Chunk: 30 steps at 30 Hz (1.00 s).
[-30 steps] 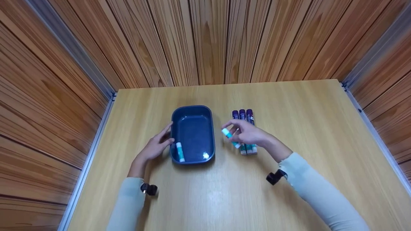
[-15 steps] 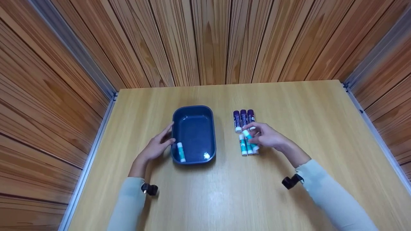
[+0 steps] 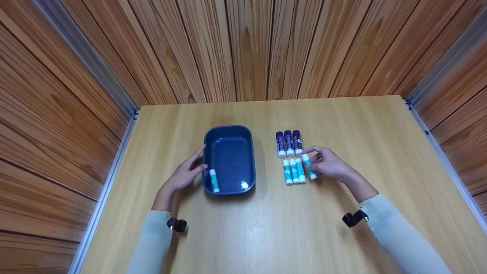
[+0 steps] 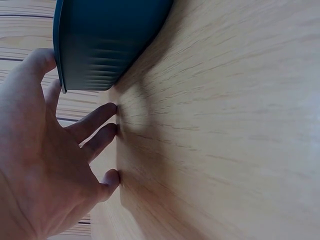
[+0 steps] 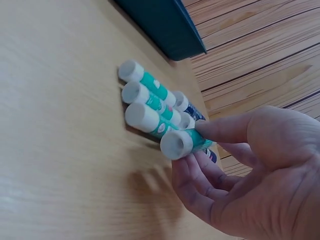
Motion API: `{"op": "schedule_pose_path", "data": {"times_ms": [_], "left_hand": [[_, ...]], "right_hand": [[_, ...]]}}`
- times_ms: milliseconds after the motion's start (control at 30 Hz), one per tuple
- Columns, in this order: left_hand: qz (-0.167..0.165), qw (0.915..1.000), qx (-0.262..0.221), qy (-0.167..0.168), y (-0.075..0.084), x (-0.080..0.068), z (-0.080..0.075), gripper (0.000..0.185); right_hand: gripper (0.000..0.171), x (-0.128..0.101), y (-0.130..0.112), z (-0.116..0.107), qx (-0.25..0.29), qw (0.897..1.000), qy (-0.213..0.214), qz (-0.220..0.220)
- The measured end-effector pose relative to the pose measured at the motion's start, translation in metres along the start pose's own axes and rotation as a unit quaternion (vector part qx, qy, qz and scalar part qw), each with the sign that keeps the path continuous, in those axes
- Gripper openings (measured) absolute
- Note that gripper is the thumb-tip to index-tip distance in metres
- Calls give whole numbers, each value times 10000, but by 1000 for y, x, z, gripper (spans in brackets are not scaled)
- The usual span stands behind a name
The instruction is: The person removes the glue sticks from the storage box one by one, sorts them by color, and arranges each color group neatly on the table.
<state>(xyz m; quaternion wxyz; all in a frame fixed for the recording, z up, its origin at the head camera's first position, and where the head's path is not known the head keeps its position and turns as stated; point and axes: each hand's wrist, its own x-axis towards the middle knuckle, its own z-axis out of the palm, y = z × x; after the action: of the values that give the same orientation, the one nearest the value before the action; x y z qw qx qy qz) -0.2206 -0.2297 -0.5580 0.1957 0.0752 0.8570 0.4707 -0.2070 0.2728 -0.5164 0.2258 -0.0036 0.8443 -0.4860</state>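
My right hand point(image 3: 323, 164) pinches a teal glue stick point(image 3: 308, 166) between thumb and fingers, just right of a row of three teal glue sticks point(image 3: 293, 171) lying on the table; in the right wrist view the held stick point(image 5: 181, 142) hovers slightly above the wood beside that row point(image 5: 145, 100). Three purple glue sticks point(image 3: 288, 143) lie in a row behind them. My left hand point(image 3: 186, 173) rests with straight fingers against the left wall of a dark blue tray point(image 3: 228, 131), fingertips point(image 4: 111, 108) on the table. One teal glue stick point(image 3: 214, 180) lies inside the tray.
The wooden table point(image 3: 266, 228) is boxed in by wood-panelled walls at the back and both sides. A small white speck point(image 3: 244, 185) sits in the tray's near right corner. Black wrist cameras point(image 3: 354, 219) are strapped to both sleeves.
My right hand has carried the teal stick rightward from beside the tray, over the teal row, and down to that row's right side. The left hand has stayed put.
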Motion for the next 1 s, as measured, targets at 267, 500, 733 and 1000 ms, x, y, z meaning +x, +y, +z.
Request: {"op": "schedule_pose_path", "data": {"times_ms": [267,500,733,1000], "left_hand": [[39,10000,-49,1,-2,0,0,72],[56,10000,9,2,-1,1,1,72],[33,10000,-61,69,0,1,1,73],[21,10000,-26,90,-2,1,2,72]], "right_hand": [[51,5,7,7,-145,9996,251,-57],[53,7,11,12,-52,9998,197,82],[56,8,14,14,8,9997,179,138],[56,7,14,12,-43,9997,111,217]]}}
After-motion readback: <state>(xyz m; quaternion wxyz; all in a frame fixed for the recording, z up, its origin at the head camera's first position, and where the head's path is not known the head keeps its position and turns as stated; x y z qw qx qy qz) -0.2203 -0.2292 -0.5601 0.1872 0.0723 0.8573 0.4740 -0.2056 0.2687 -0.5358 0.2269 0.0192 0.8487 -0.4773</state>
